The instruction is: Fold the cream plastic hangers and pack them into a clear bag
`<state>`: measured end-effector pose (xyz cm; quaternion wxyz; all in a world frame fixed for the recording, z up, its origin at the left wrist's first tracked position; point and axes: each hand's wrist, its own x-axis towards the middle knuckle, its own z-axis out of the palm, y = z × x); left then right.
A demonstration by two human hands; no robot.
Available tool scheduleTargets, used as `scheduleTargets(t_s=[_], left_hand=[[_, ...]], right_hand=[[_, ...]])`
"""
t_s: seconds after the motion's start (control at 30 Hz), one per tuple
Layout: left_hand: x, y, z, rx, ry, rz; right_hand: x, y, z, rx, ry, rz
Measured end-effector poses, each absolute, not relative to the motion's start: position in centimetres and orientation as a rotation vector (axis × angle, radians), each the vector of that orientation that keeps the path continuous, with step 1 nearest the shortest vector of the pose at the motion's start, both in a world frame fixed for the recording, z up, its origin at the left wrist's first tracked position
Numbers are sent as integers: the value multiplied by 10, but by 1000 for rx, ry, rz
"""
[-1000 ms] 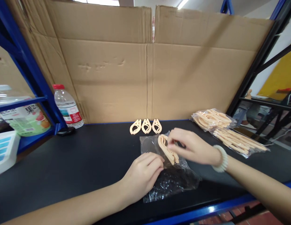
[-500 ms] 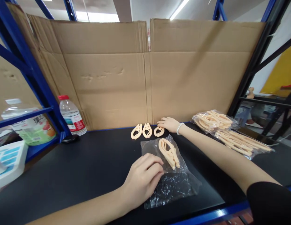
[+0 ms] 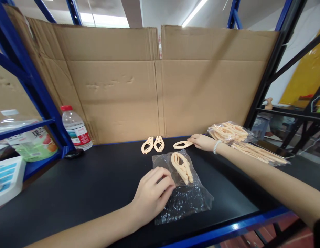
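Nearest the camera, on the black table [image 3: 72, 193], the left hand [image 3: 152, 196] lies curled, fingertips pressing on the near-left edge of a clear plastic bag [image 3: 185, 203] and pinning it flat; it grips nothing. On top of that bag, toward its far end, rests a small stack of peach plastic clips [image 3: 181, 167]. Farther back, the right hand [image 3: 202, 142] reaches across with a bead bracelet at the wrist, its fingertips pinching the right end of a single peach clip [image 3: 182, 144] that lies flat on the table just beyond the bag. The step in hand looks like taking that loose clip toward the bag; the next move would call for a light pinch and a short draw back to the stack while the left hand keeps the bag from sliding. Two more loose clips [image 3: 152, 144] sit to the left, apart from it. Filled bags of clips [image 3: 242, 137] lie beyond the right wrist, close enough to be brushed. A water bottle [image 3: 75, 127] stands far left, before the cardboard wall [image 3: 155, 89].
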<state>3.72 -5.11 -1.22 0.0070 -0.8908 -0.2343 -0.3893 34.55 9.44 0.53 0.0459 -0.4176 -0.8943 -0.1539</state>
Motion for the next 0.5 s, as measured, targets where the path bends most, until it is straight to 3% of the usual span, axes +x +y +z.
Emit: scheduleTargets(t_s=[0.27,0.5], left_hand=[[37,-50,-13,-2766,-770,-1240],[37,-51,-13,-2760,-782,-1246]], right_hand=[[380,39,15,-1260,-2449,-427],[352,-39,44,-1155,-1979,-273]])
